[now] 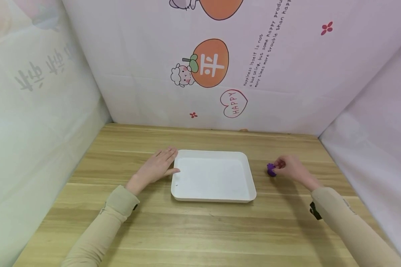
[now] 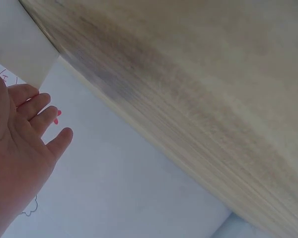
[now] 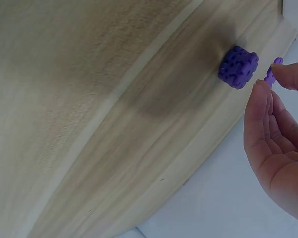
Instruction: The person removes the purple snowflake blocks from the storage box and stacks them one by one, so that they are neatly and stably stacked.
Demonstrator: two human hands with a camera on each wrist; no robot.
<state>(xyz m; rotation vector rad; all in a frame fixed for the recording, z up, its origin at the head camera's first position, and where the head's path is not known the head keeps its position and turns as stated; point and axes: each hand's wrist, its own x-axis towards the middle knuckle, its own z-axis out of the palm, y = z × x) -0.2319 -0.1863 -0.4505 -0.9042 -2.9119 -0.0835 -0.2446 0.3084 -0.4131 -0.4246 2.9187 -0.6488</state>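
Note:
A shallow white tray (image 1: 214, 198) lies on the wooden table. My left hand (image 1: 156, 165) rests against its left side, fingers extended along the outer wall and thumb reaching over the rim. Seen from the left wrist, the same hand (image 2: 21, 134) has its fingertips at the corner of the tray (image 2: 27, 54). Right of the tray, my right hand (image 1: 292, 169) pinches a thin purple snowflake-shaped piece (image 3: 278, 60) between thumb and forefinger. Just below it, a stack of purple snowflake-shaped pieces (image 3: 238, 68) stands on the table, apart from the held piece.
The wooden table (image 1: 207, 237) extends around the tray. A white printed cloth (image 1: 147, 92) hangs behind the far edge, and white cloth walls (image 1: 381, 122) close off both sides. A small dark speck (image 1: 176, 185) lies inside the tray at its left.

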